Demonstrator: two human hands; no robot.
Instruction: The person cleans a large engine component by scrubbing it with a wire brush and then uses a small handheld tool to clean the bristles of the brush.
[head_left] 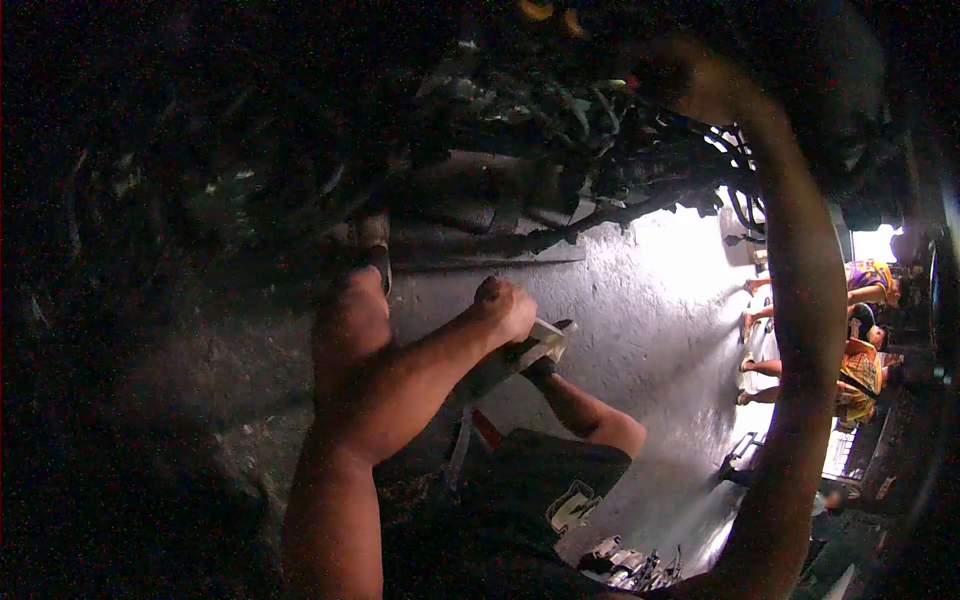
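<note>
The view lies on its side. My left hand point(510, 310) is closed in a fist in the middle, over the grey floor point(640, 350). Whatever may be inside the fist is hidden. Right beside it, overlapping its edge, is a sandalled foot point(555, 345) with a pale strap. My right arm point(810, 330) reaches up along the right side. My right hand point(700, 90) is at the dark, greasy machine parts point(560, 110) along the top, its fingers lost in shadow. Bent legs and dark shorts point(500, 490) show below the left hand.
Black hoses and cables point(735, 150) hang near my right wrist. A long dark bar point(480, 255) runs below the machine parts. Several people point(865, 370) are at the far right, in bright light. A pile of metal pieces point(630, 565) lies at the bottom.
</note>
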